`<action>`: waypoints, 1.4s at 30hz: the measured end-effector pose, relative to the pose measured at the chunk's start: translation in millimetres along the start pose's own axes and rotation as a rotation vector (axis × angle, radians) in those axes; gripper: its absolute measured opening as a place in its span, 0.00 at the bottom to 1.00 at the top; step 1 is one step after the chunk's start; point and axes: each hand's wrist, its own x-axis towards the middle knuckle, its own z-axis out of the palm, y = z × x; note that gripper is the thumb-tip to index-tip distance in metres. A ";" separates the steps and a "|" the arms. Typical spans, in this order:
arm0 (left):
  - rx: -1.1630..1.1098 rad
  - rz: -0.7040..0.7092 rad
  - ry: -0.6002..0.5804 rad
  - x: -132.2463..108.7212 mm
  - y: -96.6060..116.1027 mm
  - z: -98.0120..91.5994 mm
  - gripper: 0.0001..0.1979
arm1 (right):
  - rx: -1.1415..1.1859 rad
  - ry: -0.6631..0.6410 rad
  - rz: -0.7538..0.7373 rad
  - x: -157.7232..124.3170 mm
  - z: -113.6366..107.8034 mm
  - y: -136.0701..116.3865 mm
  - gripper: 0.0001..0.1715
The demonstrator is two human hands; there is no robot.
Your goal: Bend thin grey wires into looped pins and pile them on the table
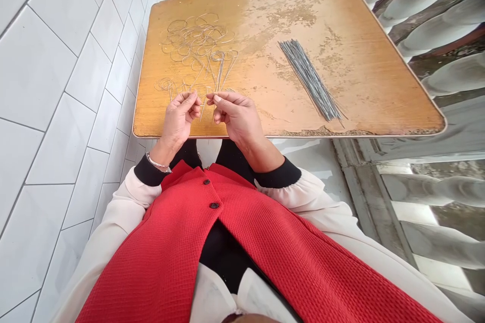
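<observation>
My left hand (182,114) is closed in a pinch above the table's near edge, thumb against forefinger. Close beside it, my right hand (239,115) pinches the same way. A thin wire (205,104) barely shows in the narrow gap between the fingertips, and its ends are hard to follow. Just beyond the hands lie several bent wires (220,68) with hooked tops. Behind them spreads a loose tangle of curled wires (195,38). To the right, a bundle of straight grey wires (310,81) lies slanted on the tabletop.
The wooden table (261,81) has a worn, peeling surface and rounded corners. A white tiled wall (68,86) runs along the left. On the right stands a white balustrade (435,35) with thick balusters.
</observation>
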 end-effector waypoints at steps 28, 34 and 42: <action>0.702 0.650 -0.195 7.6 -5.9 -29.9 0.08 | 0.006 -0.033 0.027 -6.2 0.4 6.1 0.14; 0.693 0.650 -0.165 5.9 -12.4 -27.9 0.09 | 0.056 -0.044 0.033 -10.1 2.9 6.7 0.15; 0.707 0.619 -0.173 -1.8 -11.2 -25.6 0.07 | 0.045 -0.069 0.017 -13.4 0.2 6.1 0.19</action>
